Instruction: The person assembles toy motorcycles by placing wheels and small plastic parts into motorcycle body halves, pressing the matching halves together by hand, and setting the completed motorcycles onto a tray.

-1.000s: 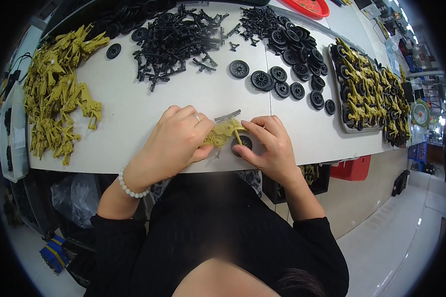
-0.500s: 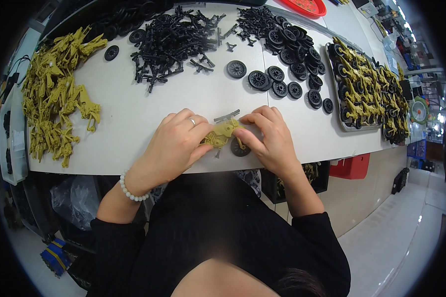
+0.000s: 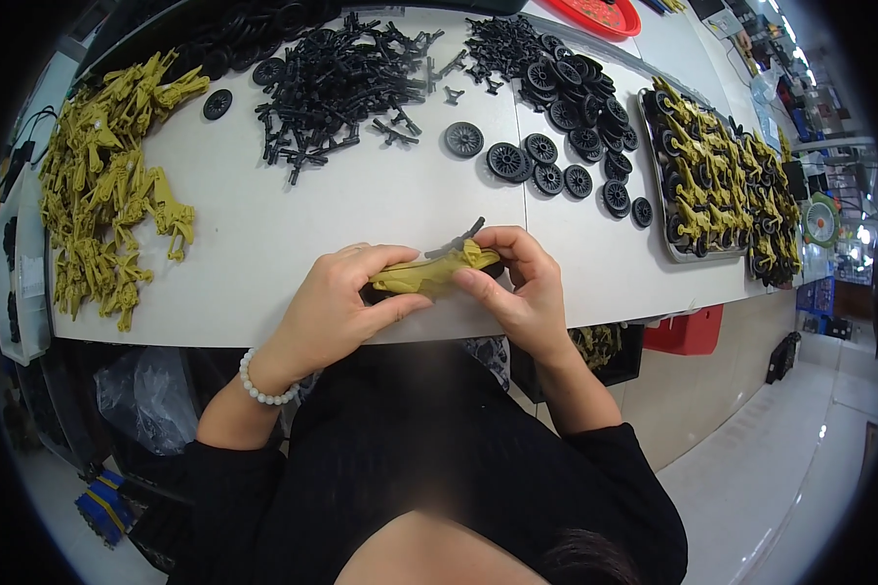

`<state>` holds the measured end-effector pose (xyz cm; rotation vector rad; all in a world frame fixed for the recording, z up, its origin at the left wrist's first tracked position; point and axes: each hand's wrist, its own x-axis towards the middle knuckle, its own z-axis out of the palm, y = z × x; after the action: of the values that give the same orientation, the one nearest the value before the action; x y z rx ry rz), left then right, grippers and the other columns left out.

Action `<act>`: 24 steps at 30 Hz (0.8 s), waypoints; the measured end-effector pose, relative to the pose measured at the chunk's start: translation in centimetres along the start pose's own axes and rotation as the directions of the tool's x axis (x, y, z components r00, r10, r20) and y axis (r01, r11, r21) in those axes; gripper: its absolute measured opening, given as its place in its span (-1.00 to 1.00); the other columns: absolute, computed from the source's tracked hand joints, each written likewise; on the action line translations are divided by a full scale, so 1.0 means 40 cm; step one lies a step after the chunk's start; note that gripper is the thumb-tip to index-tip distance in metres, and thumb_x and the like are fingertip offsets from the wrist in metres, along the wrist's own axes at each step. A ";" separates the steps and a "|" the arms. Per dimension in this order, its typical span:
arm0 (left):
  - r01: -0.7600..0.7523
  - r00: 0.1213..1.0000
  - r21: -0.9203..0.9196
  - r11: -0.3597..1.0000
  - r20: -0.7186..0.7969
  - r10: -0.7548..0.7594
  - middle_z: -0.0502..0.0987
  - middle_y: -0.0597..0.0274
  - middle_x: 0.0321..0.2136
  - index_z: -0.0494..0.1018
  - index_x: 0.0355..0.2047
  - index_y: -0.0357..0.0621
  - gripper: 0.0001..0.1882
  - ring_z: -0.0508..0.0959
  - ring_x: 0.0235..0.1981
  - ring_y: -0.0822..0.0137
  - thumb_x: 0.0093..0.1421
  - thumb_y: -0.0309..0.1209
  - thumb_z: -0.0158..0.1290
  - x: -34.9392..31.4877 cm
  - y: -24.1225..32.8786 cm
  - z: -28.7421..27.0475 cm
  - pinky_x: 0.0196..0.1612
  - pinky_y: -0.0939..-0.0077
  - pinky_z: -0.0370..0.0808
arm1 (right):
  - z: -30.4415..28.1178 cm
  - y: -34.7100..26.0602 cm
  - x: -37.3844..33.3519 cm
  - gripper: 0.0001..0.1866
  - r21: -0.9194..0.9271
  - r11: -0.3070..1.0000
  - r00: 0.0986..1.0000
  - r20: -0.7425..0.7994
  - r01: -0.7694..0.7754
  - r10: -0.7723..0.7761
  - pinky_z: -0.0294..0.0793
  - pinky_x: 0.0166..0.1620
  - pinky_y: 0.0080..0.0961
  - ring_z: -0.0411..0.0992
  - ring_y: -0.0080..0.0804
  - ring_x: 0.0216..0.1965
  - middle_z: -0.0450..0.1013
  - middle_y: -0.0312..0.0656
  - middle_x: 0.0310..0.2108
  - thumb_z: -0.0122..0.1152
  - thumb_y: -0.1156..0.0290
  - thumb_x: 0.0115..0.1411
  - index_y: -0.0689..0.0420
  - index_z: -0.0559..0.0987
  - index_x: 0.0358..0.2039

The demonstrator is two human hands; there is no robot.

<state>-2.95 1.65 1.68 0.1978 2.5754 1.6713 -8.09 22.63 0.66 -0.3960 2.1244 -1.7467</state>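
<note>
Near the table's front edge, both hands hold a yellow toy motorcycle (image 3: 410,279) between them. My left hand (image 3: 346,292) pinches its left end between thumb and fingers, with a dark wheel partly hidden there. The fingers of my right hand (image 3: 522,288) are closed around the other end, where a second dark wheel shows in part. A black handlebar piece (image 3: 458,239) sticks up and to the right from the toy, close to my right fingertips. The underside of the toy is hidden.
Yellow motorcycle bodies (image 3: 107,195) are heaped at left, black handlebar parts (image 3: 332,93) at far middle. Loose black wheels (image 3: 507,160) lie right of these. A metal tray (image 3: 688,255) of yellow-and-black motorcycles stands at right. Below the table are a red bin (image 3: 685,331) and a black crate (image 3: 626,366).
Both hands have turned the toy motorcycle, so its long narrow side now faces up. My right hand has shifted slightly down and left; the heaps and tray keep their places.
</note>
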 end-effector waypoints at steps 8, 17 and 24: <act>0.020 0.998 -0.146 0.989 -0.052 -0.027 0.60 0.09 -0.48 0.54 -0.27 -0.36 -0.70 0.55 -0.53 0.41 -0.01 -0.43 0.27 -0.012 0.008 0.020 -0.43 0.62 0.45 | -0.001 -0.016 -0.004 -0.64 0.145 0.988 0.998 0.031 -0.056 0.052 0.39 -0.06 -0.60 0.40 -0.52 -0.16 0.45 -0.16 -0.18 0.32 0.56 0.07 0.34 0.44 -0.12; 0.157 0.987 -0.332 0.930 0.019 -0.160 0.60 0.22 -0.47 0.53 -0.21 -0.38 -0.70 0.53 -0.45 0.57 0.07 -0.46 0.24 -0.008 0.013 0.017 -0.38 0.71 0.45 | -0.024 -0.009 0.006 -0.64 -0.024 0.990 0.988 0.061 0.140 -0.139 0.39 -0.08 -0.59 0.41 -0.49 -0.16 0.46 -0.13 -0.20 0.33 0.50 0.07 0.35 0.47 -0.14; 0.250 0.963 -0.591 0.767 0.070 -0.261 0.59 0.22 -0.39 0.51 -0.17 -0.40 -0.74 0.54 -0.41 0.54 0.15 -0.49 0.16 -0.011 0.008 0.024 -0.33 0.71 0.49 | -0.032 -0.060 0.034 -0.63 0.037 0.998 0.989 0.139 -0.047 0.042 0.40 -0.16 -0.64 0.42 -0.56 -0.23 0.48 -0.20 -0.27 0.35 0.45 0.07 0.34 0.49 -0.15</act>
<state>-2.38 2.57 1.59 -0.1987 1.8299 2.2485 -9.89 22.69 3.10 -0.4414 1.9837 -1.6837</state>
